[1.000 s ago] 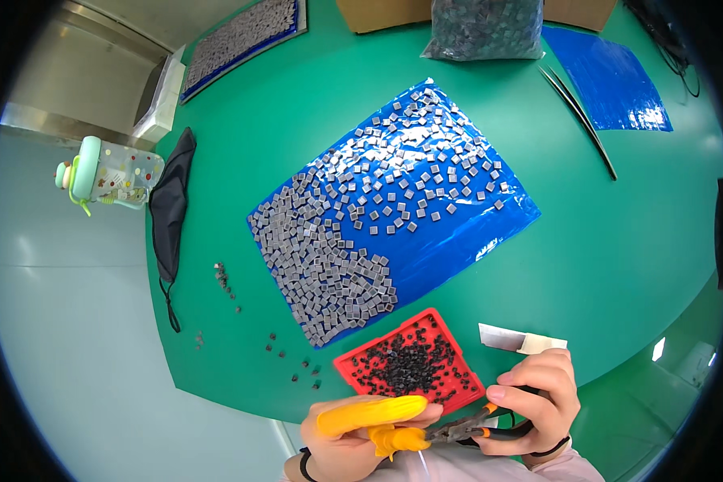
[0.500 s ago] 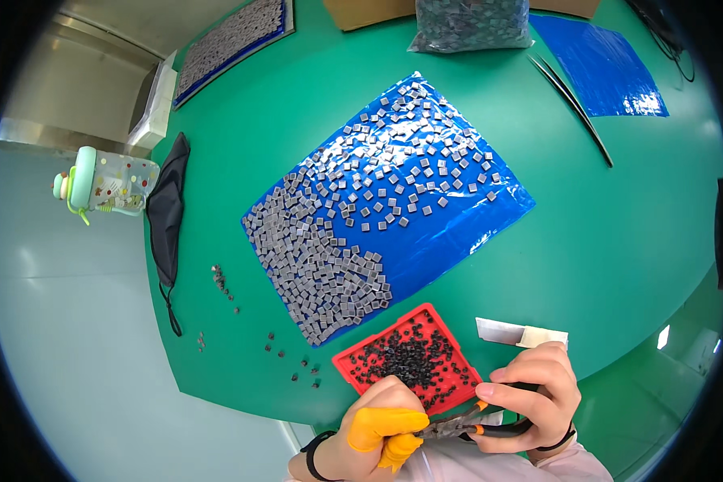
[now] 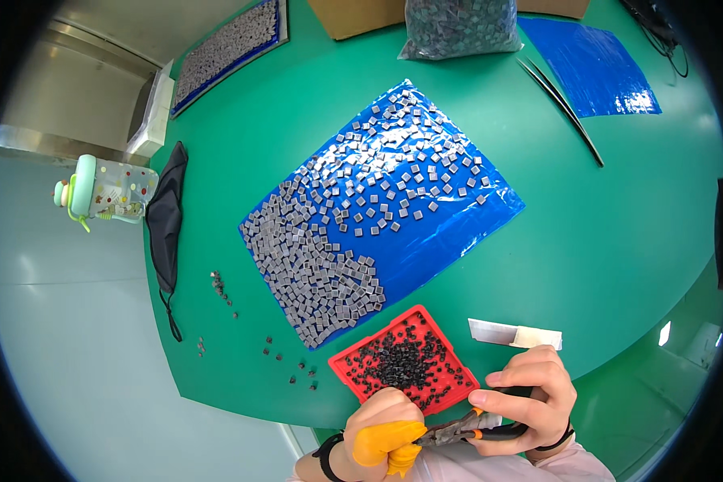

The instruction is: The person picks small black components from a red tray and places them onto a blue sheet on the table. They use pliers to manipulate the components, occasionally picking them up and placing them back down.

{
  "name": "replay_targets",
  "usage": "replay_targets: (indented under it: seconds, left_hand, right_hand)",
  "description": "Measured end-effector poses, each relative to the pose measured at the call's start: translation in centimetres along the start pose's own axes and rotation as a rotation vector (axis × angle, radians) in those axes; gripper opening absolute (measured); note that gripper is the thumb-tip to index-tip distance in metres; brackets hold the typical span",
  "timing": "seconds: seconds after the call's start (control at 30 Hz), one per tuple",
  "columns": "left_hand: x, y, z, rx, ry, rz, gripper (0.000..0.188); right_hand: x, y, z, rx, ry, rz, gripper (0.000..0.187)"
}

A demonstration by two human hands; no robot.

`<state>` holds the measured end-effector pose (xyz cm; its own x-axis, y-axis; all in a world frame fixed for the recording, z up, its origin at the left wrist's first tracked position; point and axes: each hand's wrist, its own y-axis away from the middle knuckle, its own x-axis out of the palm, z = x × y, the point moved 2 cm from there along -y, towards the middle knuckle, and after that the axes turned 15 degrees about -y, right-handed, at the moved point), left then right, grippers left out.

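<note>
My left hand (image 3: 384, 424), with yellow covers on its thumb and finger, is pinched closed at the jaws of the pliers (image 3: 448, 432). Whatever it grips there is too small or hidden to make out. The black-and-orange handles of the pliers lie in my right hand (image 3: 536, 395), fingers bent around them. Just beyond both hands sits a red tray (image 3: 453, 348) of small black pieces (image 3: 402, 363). Farther off, a blue sheet (image 3: 430, 253) carries many small grey square pieces (image 3: 309, 269), packed densely at its near left and scattered toward the far end.
Beside my right hand lies a flat metal blade with a pale wrapped end (image 3: 502, 332). Loose dark bits (image 3: 297, 377) dot the green table on the left, near a black mask (image 3: 165, 225) and a bottle (image 3: 108, 189). Tweezers (image 3: 566, 116) and a filled plastic bag (image 3: 460, 30) are far off.
The view has shifted slightly, so the table's things sit a little differently in it. Both hands keep nearly the same pose at the pliers; the left wrist looks slightly turned.
</note>
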<state>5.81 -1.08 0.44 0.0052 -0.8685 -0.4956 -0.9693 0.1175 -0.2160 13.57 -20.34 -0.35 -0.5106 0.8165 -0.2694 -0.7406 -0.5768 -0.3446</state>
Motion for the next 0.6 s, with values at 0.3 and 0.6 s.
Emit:
replay_targets:
  seconds: [0.3,0.6]
  left_hand:
    - [0.4,1.3,-0.6,-0.388,0.289,-0.079,0.032]
    - [0.6,1.3,-0.9,-0.326,0.258,-0.184,0.031]
  right_hand:
    - [-0.1,0.2,0.2,-0.055,0.077,0.032,0.046]
    - [-0.2,0.2,0.1,-0.015,0.024,-0.043,0.052]
